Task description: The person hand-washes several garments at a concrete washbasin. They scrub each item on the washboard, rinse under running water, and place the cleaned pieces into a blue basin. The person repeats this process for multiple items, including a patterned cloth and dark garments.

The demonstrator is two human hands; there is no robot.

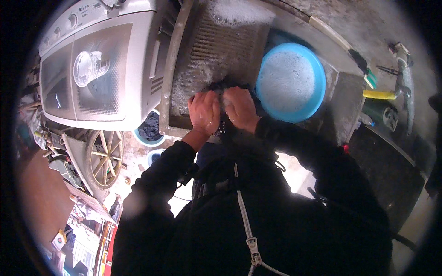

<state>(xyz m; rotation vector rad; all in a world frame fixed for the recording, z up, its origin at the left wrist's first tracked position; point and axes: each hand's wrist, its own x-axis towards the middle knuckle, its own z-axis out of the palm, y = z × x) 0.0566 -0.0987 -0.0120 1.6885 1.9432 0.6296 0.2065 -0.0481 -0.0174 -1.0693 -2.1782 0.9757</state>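
Dark wet cloth (224, 87), bunched into a small wad, sits at the near end of the ribbed grey washboard slab (216, 46), squeezed between both hands. The left hand (205, 112) is curled into a tight fist around its side of the wad, knuckles up; the right hand (239, 108) is closed the same way on the other side, the two fists pressed almost together. More of the dark fabric seems to trail down from the hands toward the body, though it merges with the black jacket and I cannot tell where it ends.

Suds lie thick over the upper ridges of the slab, so by my reckoning the soaping is done and the scrubbing is well under way; no clean rinse water shows, so rinsing looks still to come.

Just right of the hands stands a round blue plastic basin (291, 83) full of foamy water. Left of the slab is a grey twin-tub washing machine (99, 69) with a clear cup on its lid. Below it, on the floor, a small blue-rimmed bucket (149, 131) holds more dark laundry, beside a spoked wheel (105, 158).
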